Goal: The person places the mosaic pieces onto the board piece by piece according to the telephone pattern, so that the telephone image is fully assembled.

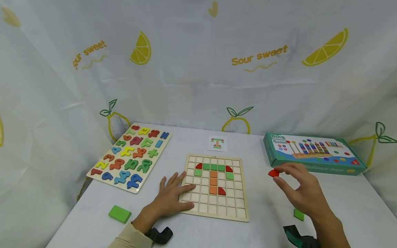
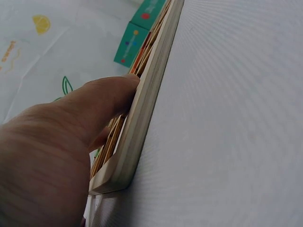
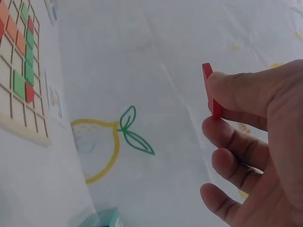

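A wooden grid board (image 1: 229,210) lies in the middle of the table, with green, orange and red pieces set in some of its squares. My left hand (image 1: 170,197) rests on the board's left edge, fingers spread; the left wrist view shows its thumb (image 2: 111,92) on the board's rim (image 2: 151,80). Off to the right and raised above the table, my right hand (image 1: 305,187) pinches a red quarter-circle tile (image 1: 273,173) between thumb and fingertips. In the right wrist view the tile (image 3: 211,90) is seen edge-on. Behind the board lies a pattern card (image 1: 217,143).
An alphabet and number puzzle board (image 1: 131,156) lies at the left. A green box (image 1: 314,153) stands at the back right. One green block (image 1: 120,214) lies at the front left, and a green square tile (image 1: 298,215) lies beneath the right hand.
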Action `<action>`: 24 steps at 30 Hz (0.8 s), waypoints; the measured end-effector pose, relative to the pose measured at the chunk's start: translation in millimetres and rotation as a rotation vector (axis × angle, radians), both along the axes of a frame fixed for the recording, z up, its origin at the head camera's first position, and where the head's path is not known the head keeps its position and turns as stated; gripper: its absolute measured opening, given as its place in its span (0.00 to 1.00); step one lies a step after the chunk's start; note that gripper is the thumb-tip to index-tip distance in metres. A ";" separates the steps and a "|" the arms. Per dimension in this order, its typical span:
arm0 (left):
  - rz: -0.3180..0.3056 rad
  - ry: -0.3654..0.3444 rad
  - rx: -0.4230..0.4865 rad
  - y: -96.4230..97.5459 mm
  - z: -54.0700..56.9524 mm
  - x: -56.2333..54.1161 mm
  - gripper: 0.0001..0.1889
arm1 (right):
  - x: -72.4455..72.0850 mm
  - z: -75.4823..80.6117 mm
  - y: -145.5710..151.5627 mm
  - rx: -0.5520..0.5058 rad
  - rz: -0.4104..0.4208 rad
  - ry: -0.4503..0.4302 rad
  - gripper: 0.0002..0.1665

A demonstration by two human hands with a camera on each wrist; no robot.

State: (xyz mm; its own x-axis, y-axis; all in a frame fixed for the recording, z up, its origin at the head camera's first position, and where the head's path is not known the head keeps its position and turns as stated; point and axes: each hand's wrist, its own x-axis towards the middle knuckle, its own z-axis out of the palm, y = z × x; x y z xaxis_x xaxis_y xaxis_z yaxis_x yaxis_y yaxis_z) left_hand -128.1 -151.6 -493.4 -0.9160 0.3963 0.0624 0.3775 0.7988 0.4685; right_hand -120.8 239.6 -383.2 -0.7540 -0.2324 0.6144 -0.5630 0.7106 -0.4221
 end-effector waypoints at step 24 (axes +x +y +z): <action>-0.002 0.004 0.012 0.9 0.8 0.8 0.34 | -18.8 -23.2 -105.6 -0.081 0.288 -0.061 0.18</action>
State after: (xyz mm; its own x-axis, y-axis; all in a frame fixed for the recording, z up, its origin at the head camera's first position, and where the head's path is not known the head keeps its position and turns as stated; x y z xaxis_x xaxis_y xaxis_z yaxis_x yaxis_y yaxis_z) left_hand -127.4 -150.7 -492.6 -0.9151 0.3969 0.0712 0.3808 0.7925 0.4764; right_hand -139.5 134.0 -406.4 -0.7006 -0.3936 0.5951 -0.7079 0.4881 -0.5105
